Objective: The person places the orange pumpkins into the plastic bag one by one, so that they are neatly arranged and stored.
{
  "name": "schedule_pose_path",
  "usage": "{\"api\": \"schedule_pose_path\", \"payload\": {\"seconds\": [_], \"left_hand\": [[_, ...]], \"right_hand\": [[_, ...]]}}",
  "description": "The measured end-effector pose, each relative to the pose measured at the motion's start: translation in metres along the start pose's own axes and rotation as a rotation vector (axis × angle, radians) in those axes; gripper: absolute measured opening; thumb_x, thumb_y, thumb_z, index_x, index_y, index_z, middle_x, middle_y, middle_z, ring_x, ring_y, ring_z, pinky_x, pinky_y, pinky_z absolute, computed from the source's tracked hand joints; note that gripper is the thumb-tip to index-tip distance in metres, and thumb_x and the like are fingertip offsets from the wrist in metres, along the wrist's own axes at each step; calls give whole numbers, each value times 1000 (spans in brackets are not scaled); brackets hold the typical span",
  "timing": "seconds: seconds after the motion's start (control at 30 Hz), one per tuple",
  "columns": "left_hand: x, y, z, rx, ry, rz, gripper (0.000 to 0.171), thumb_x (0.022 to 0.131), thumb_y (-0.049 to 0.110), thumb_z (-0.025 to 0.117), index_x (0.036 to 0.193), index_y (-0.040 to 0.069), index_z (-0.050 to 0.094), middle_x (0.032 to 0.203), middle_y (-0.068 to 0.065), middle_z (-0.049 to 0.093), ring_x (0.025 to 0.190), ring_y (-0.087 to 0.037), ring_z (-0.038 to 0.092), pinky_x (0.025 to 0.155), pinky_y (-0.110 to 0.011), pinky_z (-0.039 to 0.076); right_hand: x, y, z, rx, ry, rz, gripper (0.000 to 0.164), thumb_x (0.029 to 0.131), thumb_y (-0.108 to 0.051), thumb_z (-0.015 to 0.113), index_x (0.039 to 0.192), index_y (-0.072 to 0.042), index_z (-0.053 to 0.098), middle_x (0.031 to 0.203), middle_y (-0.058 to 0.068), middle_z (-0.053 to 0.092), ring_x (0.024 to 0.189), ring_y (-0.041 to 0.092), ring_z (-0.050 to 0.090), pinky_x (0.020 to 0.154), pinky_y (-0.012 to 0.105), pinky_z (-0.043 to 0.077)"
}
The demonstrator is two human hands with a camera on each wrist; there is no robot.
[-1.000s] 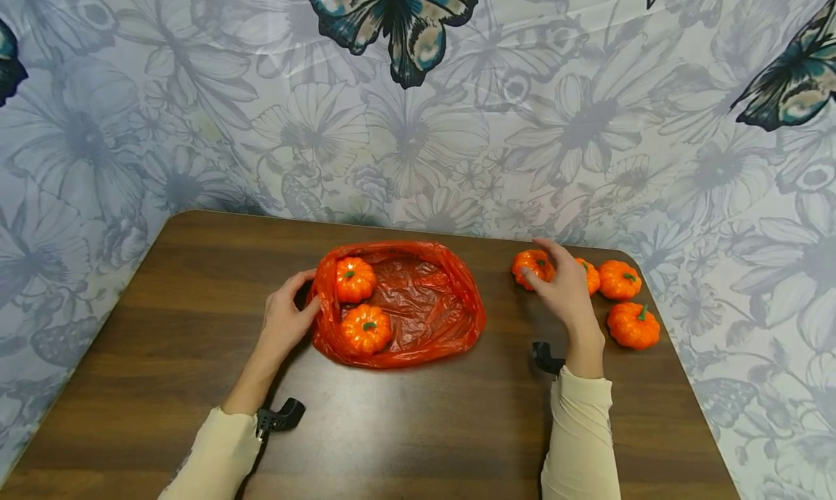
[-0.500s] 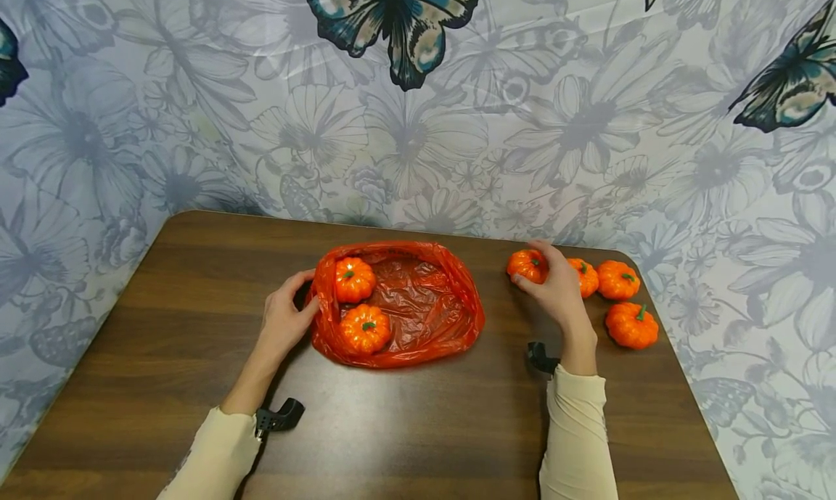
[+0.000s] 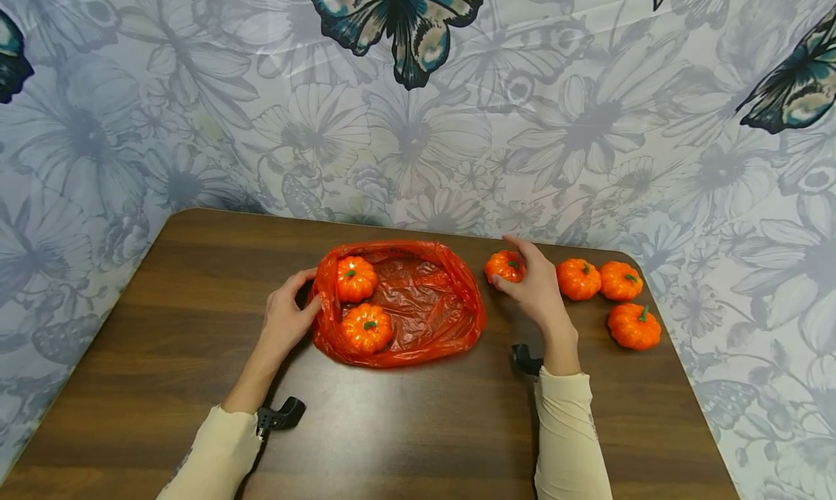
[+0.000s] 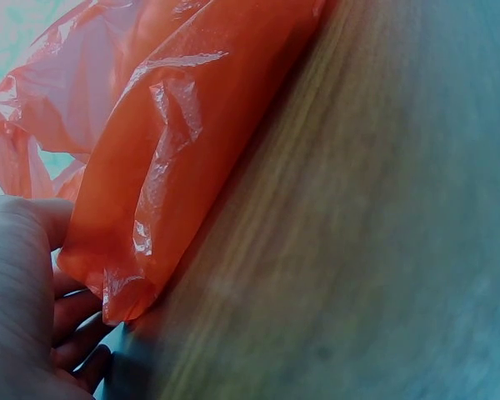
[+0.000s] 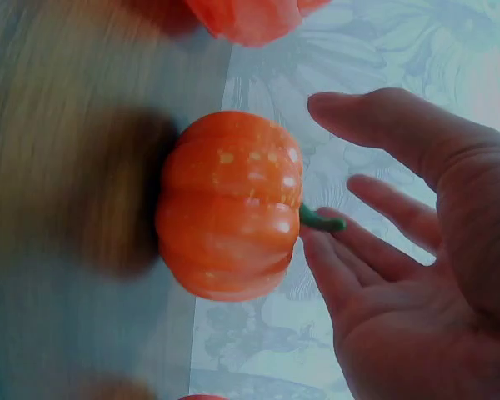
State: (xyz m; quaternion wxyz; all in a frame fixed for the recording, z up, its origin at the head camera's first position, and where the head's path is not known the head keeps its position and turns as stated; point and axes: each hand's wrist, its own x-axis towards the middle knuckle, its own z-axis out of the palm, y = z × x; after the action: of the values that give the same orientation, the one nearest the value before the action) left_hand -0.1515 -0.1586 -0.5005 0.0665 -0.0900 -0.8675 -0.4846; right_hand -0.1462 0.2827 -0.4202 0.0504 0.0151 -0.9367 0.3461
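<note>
An orange-red plastic bag (image 3: 424, 358) lies spread with its mouth up, two small orange pumpkins inside: one pumpkin (image 3: 355, 279) at the back and another pumpkin (image 3: 367, 329) in front. At its left edge my left hand (image 3: 287, 315) holds the plastic between thumb and fingers; in the left wrist view, folds hide the fingertips. My right hand (image 3: 538, 286) is at another pumpkin (image 3: 498, 268), right of the bag. In the right wrist view, straight fingers (image 5: 371, 250) reach behind this pumpkin's green stem (image 5: 323, 219), while the thumb (image 5: 358, 112) stands apart from it.
Three more small pumpkins sit near the table's right edge: one (image 3: 578, 279) closest to my right hand, one (image 3: 620, 281) beside it and one (image 3: 634, 327) nearer me. A brown wooden table (image 3: 392, 442) backs onto a flower-and-butterfly wall covering (image 3: 418, 144).
My right hand and the pumpkin at it have moved left toward the bag, away from the other three pumpkins. The left hand and the bag keep their place.
</note>
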Motion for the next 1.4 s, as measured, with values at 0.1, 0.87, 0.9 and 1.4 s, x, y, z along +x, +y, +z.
{"api": "schedule_pose_path", "payload": {"seconds": [0.1,0.87,0.9,1.4], "left_hand": [[0,1,0,-2,-6,-1,37,93,9,73,129,5,69,132,-21,70,127,-41,63,114,-59,42],[-4,1,-1,9,2,6,37,93,9,73,129,3,68,131,-22,70,127,-42,64,114,-59,43],[-4,1,-1,7,3,6,37,92,8,73,129,3,69,131,-22,70,127,-41,64,113,-58,43],[-2,3,2,1,22,28,36,91,8,73,127,6,71,129,-19,71,126,-38,65,109,-50,44]], "right_hand": [[-1,4,-1,-10,29,28,76,86,-11,86,153,-10,52,153,18,56,139,42,53,117,61,41],[0,0,0,-60,18,32,89,82,-26,90,156,-8,43,153,19,56,134,42,57,116,61,43],[0,-3,0,-53,23,25,90,82,-26,90,156,-8,42,153,19,56,134,42,57,115,61,43],[-5,-47,6,19,36,-112,83,81,-21,91,149,-5,48,139,16,64,123,33,65,104,54,54]]}}
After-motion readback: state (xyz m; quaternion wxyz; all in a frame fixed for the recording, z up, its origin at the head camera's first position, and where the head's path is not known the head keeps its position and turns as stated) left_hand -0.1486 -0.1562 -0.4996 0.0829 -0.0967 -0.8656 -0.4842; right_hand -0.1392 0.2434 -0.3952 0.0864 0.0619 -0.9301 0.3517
